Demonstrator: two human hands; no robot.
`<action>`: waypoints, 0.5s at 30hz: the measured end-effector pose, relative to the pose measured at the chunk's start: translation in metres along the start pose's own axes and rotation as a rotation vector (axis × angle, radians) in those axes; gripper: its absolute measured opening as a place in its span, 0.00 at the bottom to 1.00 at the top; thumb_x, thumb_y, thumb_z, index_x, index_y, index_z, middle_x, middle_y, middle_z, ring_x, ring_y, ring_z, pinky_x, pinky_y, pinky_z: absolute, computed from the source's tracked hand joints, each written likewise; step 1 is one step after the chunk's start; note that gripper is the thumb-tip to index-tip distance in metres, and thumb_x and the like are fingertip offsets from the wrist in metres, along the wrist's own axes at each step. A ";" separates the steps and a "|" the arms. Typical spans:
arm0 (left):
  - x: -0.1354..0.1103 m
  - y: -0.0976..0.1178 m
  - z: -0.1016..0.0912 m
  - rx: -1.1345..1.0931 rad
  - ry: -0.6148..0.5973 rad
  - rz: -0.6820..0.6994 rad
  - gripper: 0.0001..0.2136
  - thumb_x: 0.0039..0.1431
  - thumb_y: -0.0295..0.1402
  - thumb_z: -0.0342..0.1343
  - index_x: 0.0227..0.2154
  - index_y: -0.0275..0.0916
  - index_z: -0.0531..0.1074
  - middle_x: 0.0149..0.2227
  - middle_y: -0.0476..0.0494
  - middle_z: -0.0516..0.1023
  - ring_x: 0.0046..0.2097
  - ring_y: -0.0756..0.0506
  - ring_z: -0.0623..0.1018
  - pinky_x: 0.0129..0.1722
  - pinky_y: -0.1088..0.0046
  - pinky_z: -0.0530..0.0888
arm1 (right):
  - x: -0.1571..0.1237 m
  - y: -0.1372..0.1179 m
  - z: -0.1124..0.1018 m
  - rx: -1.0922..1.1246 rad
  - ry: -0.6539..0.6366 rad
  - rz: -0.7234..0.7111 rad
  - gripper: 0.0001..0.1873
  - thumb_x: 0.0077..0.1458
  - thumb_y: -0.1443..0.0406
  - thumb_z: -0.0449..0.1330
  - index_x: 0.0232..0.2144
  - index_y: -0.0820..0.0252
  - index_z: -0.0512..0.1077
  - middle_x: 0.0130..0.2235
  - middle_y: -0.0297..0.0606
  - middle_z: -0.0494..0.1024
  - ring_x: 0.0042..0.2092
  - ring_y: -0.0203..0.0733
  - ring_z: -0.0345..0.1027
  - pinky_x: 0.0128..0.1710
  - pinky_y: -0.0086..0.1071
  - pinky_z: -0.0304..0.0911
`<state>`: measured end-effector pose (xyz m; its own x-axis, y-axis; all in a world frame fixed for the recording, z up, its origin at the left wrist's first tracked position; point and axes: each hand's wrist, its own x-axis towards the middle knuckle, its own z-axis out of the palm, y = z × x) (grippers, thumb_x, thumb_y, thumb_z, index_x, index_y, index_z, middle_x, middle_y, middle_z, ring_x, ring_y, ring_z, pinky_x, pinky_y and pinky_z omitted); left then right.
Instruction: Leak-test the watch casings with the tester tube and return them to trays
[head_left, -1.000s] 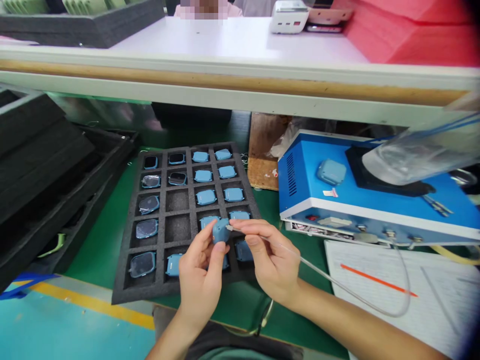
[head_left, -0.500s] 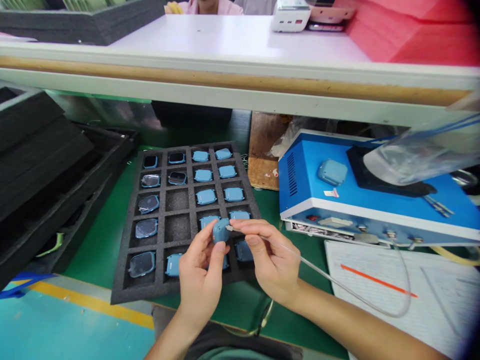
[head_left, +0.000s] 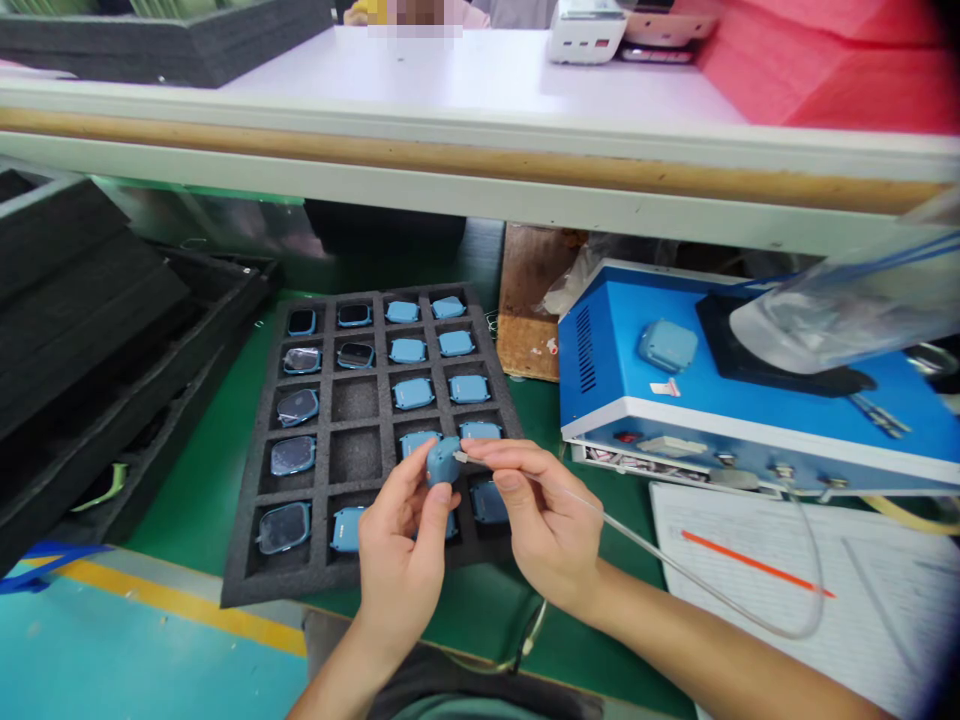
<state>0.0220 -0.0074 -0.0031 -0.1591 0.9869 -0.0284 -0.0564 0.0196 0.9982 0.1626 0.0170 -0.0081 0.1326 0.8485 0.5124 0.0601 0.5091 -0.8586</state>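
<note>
Between the thumb and fingers of my left hand (head_left: 405, 530) is a small blue smartwatch body (head_left: 443, 461), held on edge above the tray. My right hand (head_left: 551, 515) pinches the metal-tipped end of a thin clear tube (head_left: 652, 550), its tip at the watch body's side; whether it touches I cannot tell. The tube loops back to the front of a blue machine (head_left: 600, 410). Under my hands lies a black foam tray (head_left: 251, 540) with blue watch bodies in its compartments, some screen up, such as a watch (head_left: 285, 527) at the near left.
Another blue watch case (head_left: 667, 345) sits on the machine, beside a clear plastic container (head_left: 817, 310). Written sheets (head_left: 750, 560) lie at the right. Black foam trays (head_left: 75, 290) are stacked at the left. A white shelf (head_left: 450, 90) spans the back, with a person behind it.
Both hands keep nearly the same pose, with the watch body and tube tip together. The view has shifted very slightly.
</note>
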 end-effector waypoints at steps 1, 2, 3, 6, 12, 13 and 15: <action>0.000 0.000 0.000 0.002 -0.001 0.000 0.17 0.68 0.35 0.62 0.57 0.40 0.77 0.56 0.40 0.83 0.54 0.40 0.84 0.49 0.68 0.85 | 0.000 0.000 0.000 -0.006 -0.001 0.000 0.09 0.70 0.68 0.58 0.43 0.55 0.79 0.42 0.40 0.86 0.48 0.43 0.83 0.50 0.38 0.80; 0.000 0.000 0.000 0.004 -0.002 -0.002 0.17 0.68 0.36 0.62 0.57 0.40 0.77 0.56 0.40 0.83 0.54 0.40 0.84 0.49 0.68 0.85 | 0.000 0.000 0.000 -0.012 0.000 -0.001 0.09 0.70 0.68 0.58 0.43 0.55 0.79 0.42 0.41 0.86 0.48 0.44 0.83 0.49 0.39 0.80; 0.000 0.001 0.000 0.008 -0.003 -0.005 0.17 0.68 0.36 0.62 0.57 0.40 0.78 0.56 0.39 0.83 0.54 0.40 0.84 0.50 0.68 0.85 | 0.000 -0.001 0.000 -0.017 0.002 0.000 0.09 0.70 0.68 0.58 0.42 0.55 0.79 0.42 0.41 0.86 0.48 0.45 0.83 0.49 0.40 0.80; 0.000 0.002 0.001 0.013 -0.006 -0.015 0.17 0.67 0.37 0.62 0.57 0.40 0.78 0.56 0.39 0.83 0.54 0.39 0.84 0.49 0.67 0.85 | 0.001 -0.001 0.000 -0.025 0.005 0.006 0.09 0.70 0.68 0.58 0.42 0.55 0.79 0.41 0.41 0.86 0.47 0.46 0.83 0.48 0.41 0.81; 0.000 0.002 0.001 0.012 -0.007 -0.007 0.16 0.67 0.37 0.61 0.56 0.40 0.78 0.56 0.39 0.83 0.54 0.39 0.84 0.51 0.66 0.84 | 0.001 -0.001 0.000 -0.009 -0.001 0.006 0.09 0.69 0.68 0.59 0.42 0.54 0.80 0.42 0.41 0.86 0.47 0.45 0.83 0.49 0.41 0.81; 0.000 0.002 0.001 0.014 -0.004 -0.008 0.16 0.67 0.37 0.61 0.56 0.40 0.78 0.56 0.39 0.83 0.54 0.39 0.84 0.50 0.66 0.84 | 0.001 0.000 0.000 -0.003 -0.005 0.007 0.09 0.69 0.68 0.59 0.42 0.54 0.80 0.42 0.41 0.86 0.47 0.45 0.83 0.49 0.41 0.80; 0.001 0.002 0.001 0.014 -0.003 -0.006 0.16 0.67 0.37 0.62 0.56 0.41 0.78 0.56 0.39 0.83 0.54 0.39 0.85 0.49 0.67 0.85 | 0.001 0.000 0.000 0.008 -0.008 0.003 0.09 0.69 0.69 0.60 0.42 0.54 0.80 0.42 0.41 0.86 0.47 0.45 0.83 0.49 0.41 0.80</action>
<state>0.0224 -0.0065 -0.0014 -0.1558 0.9872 -0.0338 -0.0435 0.0273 0.9987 0.1631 0.0178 -0.0079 0.1248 0.8510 0.5102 0.0521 0.5079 -0.8599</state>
